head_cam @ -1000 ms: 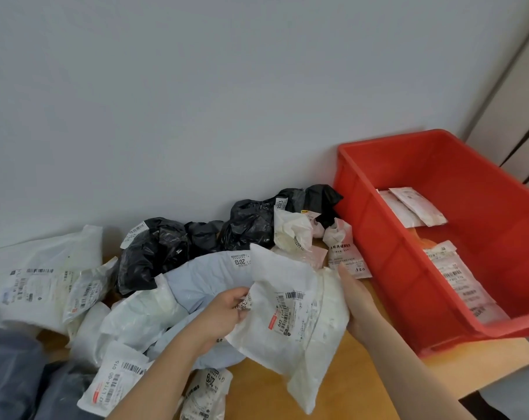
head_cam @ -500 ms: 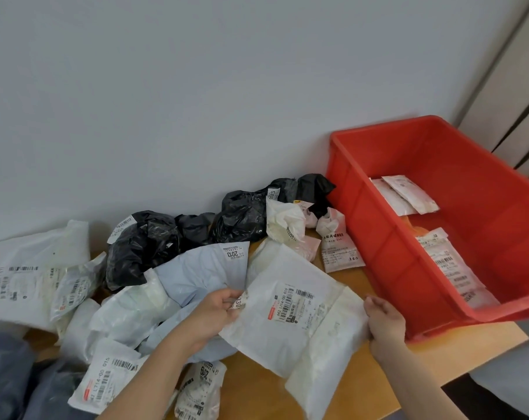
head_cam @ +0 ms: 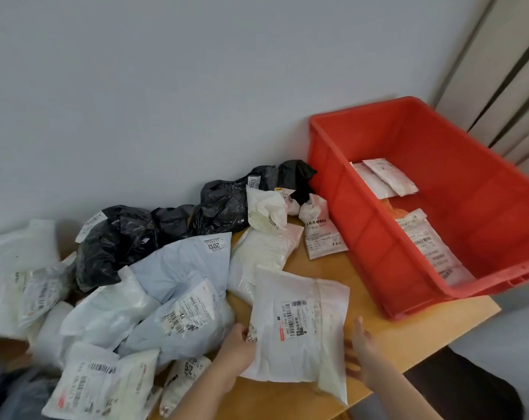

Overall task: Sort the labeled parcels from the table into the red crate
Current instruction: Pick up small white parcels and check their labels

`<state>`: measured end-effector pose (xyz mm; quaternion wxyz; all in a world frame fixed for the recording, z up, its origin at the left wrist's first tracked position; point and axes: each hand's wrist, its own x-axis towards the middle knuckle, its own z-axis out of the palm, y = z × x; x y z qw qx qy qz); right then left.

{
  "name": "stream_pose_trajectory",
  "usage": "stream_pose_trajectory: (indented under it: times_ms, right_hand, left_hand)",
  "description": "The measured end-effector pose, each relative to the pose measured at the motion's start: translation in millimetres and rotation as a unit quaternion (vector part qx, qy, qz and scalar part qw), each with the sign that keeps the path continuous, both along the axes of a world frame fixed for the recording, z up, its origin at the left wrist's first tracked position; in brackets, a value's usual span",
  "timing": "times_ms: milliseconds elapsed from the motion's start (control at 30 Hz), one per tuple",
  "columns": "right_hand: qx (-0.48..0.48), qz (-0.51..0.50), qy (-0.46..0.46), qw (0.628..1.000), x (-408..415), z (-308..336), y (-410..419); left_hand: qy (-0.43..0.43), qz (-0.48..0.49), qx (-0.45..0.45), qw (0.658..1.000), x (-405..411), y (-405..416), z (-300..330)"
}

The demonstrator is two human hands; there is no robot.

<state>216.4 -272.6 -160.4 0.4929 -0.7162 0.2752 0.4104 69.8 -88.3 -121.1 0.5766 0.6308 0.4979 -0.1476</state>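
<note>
At lower centre, a flat white parcel (head_cam: pixel 299 331) with a barcode label facing up is pinched by the left hand (head_cam: pixel 237 348) at its edge, while the right hand (head_cam: pixel 360 351) touches its other side with straight, relaxed fingers.

A white parcel (head_cam: pixel 299 331) with a barcode label is held at its left edge by the left hand (head_cam: pixel 237 347), while the right hand (head_cam: pixel 361 356) is placed at its right edge with fingers extended. Other parcels are heaped on the wooden table (head_cam: pixel 408 334). Three white parcels are seen inside the red crate (head_cam: pixel 375 237).
</note>
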Motion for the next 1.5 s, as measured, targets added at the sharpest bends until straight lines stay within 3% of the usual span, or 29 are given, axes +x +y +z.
stream_pose_trajectory:
  times_ms: [133,300,433,533,600,667,767,867,1033,1100,1200,1367,1500]
  right_hand:
    - [-0.004,0.107,-0.027,0.994,-13,-8,9]
    - [-0.047,0.155,-0.192,0.968,-13,-3,10]
    - [-0.138,0.260,-0.312,0.904,-12,-4,-2]
    - [-0.225,0.363,-0.336,0.840,-11,-12,-7]
    - [-0.229,0.375,-0.394,0.807,-14,-14,-6]
    - [-0.174,0.367,-0.499,0.766,-19,-13,-2]
    - [-0.114,0.401,-0.573,0.706,-25,-15,8]
    - [-0.138,0.469,-0.533,0.691,-28,-18,12]
    - [-0.187,0.552,-0.458,0.671,-19,-20,15]
    - [-0.169,0.553,-0.435,0.690,-14,-14,13]
    - [-0.155,0.497,-0.472,0.712,-15,-2,4]
    - [-0.145,0.573,-0.381,0.711,-25,-1,0]
    - [-0.139,0.596,-0.345,0.711,-14,3,6]
  left_hand:
    - [-0.006,-0.011,-0.065,0.998,5,-9,-10]
    - [-0.044,0.032,-0.068,0.996,2,-11,-25]
    - [0.017,-0.016,-0.040,0.999,-7,-7,-35]
    - [0.033,-0.113,0.099,0.988,-9,-13,-32]
    - [0.006,-0.196,0.283,0.939,-7,-20,-25]
    - [-0.051,-0.300,0.405,0.862,0,-25,-15]
    - [-0.102,-0.440,0.398,0.798,15,-28,-8]
    - [-0.072,-0.508,0.376,0.771,23,-33,-15]
    - [-0.030,-0.501,0.359,0.787,31,-41,-26]
    - [-0.068,-0.492,0.384,0.779,36,-41,-23]
    - [-0.119,-0.484,0.403,0.768,33,-35,-17]
    - [-0.070,-0.514,0.379,0.766,30,-29,-20]
    - [-0.065,-0.531,0.400,0.744,46,-32,-12]
